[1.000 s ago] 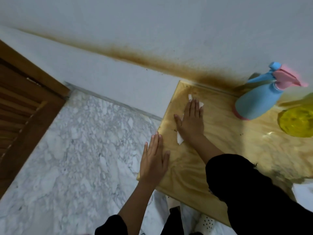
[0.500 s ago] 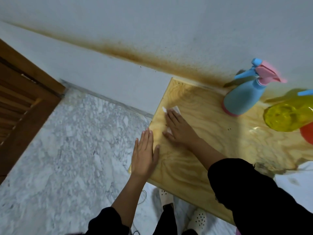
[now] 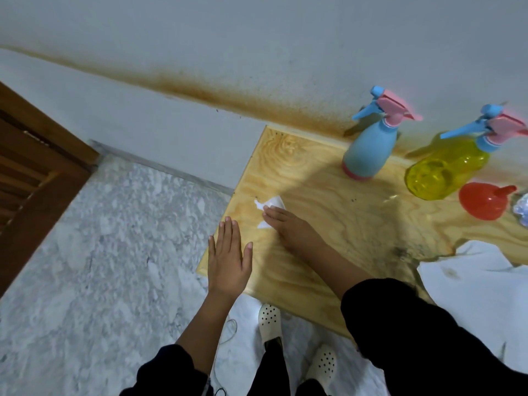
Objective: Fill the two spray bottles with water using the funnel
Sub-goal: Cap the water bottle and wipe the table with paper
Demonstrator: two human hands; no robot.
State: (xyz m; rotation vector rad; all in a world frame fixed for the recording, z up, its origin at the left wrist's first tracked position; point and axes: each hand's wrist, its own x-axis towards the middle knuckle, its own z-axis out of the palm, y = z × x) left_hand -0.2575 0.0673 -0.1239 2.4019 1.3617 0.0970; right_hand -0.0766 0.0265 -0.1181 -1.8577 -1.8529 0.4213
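A blue spray bottle [image 3: 367, 154] with a pink and blue trigger head stands at the back of the wooden table [image 3: 323, 192], against the wall. Right of it stands a clear yellow spray bottle [image 3: 445, 170] with the same kind of head. A red funnel [image 3: 484, 204] lies mouth down in front of the yellow bottle. My right hand [image 3: 291, 228] presses a white tissue [image 3: 270, 208] flat on the table's left part, fingers straight. My left hand [image 3: 228, 257] lies flat and open at the table's left front corner. Both hands are far from the bottles.
White paper or cloth [image 3: 474, 274] lies on the table's front right. A crumpled clear plastic piece [image 3: 523, 210] sits at the right edge. A marble floor [image 3: 100, 252] and a wooden door [image 3: 31, 172] lie to the left. White shoes [image 3: 270, 320] stand under the table edge.
My right hand slid the tissue from the table's back left toward the left front. The view shifted, bringing the yellow bottle and red funnel fully in. My left hand stayed flat at the corner.
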